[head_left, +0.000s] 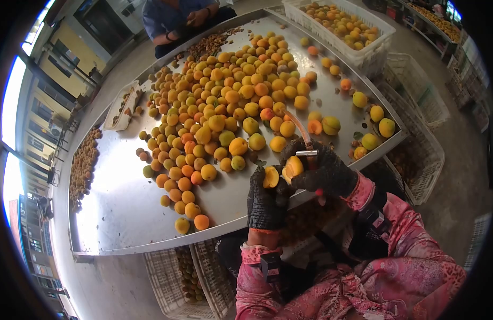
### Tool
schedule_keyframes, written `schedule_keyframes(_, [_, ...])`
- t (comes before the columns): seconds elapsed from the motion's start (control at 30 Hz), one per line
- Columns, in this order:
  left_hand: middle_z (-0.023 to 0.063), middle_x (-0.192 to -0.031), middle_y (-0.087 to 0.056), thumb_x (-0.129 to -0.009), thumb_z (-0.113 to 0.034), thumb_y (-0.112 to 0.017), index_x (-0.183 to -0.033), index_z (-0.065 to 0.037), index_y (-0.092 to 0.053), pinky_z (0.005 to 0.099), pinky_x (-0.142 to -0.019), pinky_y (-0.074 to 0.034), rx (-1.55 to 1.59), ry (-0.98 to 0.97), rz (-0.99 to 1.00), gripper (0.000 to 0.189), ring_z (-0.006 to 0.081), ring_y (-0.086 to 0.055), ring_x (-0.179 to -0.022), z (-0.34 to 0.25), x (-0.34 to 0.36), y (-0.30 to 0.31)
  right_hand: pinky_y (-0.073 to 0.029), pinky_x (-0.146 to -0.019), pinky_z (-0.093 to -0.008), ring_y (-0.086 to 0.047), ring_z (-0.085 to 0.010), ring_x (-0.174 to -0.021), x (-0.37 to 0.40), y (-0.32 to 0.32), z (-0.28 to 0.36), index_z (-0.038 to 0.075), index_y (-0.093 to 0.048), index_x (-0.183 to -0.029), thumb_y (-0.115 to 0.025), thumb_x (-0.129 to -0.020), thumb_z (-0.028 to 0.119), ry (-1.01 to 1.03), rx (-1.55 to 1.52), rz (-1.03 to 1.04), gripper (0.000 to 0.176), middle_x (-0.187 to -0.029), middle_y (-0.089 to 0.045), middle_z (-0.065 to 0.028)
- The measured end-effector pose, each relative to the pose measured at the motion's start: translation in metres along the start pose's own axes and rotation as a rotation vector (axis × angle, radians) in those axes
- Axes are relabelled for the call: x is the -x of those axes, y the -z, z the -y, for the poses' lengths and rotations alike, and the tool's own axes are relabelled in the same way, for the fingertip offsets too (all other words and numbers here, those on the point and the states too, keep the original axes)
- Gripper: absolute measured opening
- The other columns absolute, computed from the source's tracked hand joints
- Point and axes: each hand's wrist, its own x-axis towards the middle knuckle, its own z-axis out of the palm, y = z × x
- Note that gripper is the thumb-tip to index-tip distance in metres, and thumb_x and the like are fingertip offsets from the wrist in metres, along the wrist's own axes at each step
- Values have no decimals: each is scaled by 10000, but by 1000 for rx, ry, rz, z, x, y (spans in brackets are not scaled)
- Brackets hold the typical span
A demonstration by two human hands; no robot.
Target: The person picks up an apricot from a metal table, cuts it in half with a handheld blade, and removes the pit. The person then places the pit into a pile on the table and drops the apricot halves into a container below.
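Observation:
My left hand [265,204], in a dark glove, is closed on an apricot half [271,177] with its cut side showing. Just right of it, my gloved right hand [332,173] has its fingers closed around a second apricot half [293,168]. Across that same hand lies a curved brownish tool [299,127] with a silver metal crosspiece [307,153]; its lower end is hidden by the glove. Both hands are at the table's near edge, in front of a large heap of whole apricots [220,101].
The metal table [118,213] has a raised rim. Apricot stones [85,165] lie along its left side, near a white tray [121,109]. A white crate of apricots [364,50] stands at the far right corner. Across the table sits another person [174,21]. More crates [177,293] are below.

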Motion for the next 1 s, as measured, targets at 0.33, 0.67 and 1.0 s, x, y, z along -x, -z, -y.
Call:
schedule_keyframes(0.33, [126, -889, -615, -791, -81, -563, -1102, 4, -528, 313, -640, -489, -1242, -309, 519, 325, 187, -610, -738, -24, 43, -32, -478, -559, -218, -584, -104, -665, 14, 19, 7, 27, -514, -1165, -638, -718, 113, -329, -302, -41, 472, -939, -598, -68])
schedule_keyframes(0.67, [105, -926, -607, -864, -213, -540, -1134, 12, -523, 270, -640, -468, -595, 98, 83, 352, 137, -579, -771, -24, 37, -41, -496, -691, -240, -598, -120, -825, 5, 11, -2, 16, -518, -1156, -614, -759, 123, -338, -183, -12, 422, -963, -607, -78])
schedule_keyframes(1.0, [120, -952, -615, -850, -169, -552, -1134, 34, -515, 254, -745, -462, -877, -55, 346, 351, 161, -594, -857, -16, 36, -30, -456, -614, -219, -555, -83, -687, 4, 14, 7, 22, -519, -1152, -614, -775, 136, -338, -182, -123, 405, -843, -588, -31])
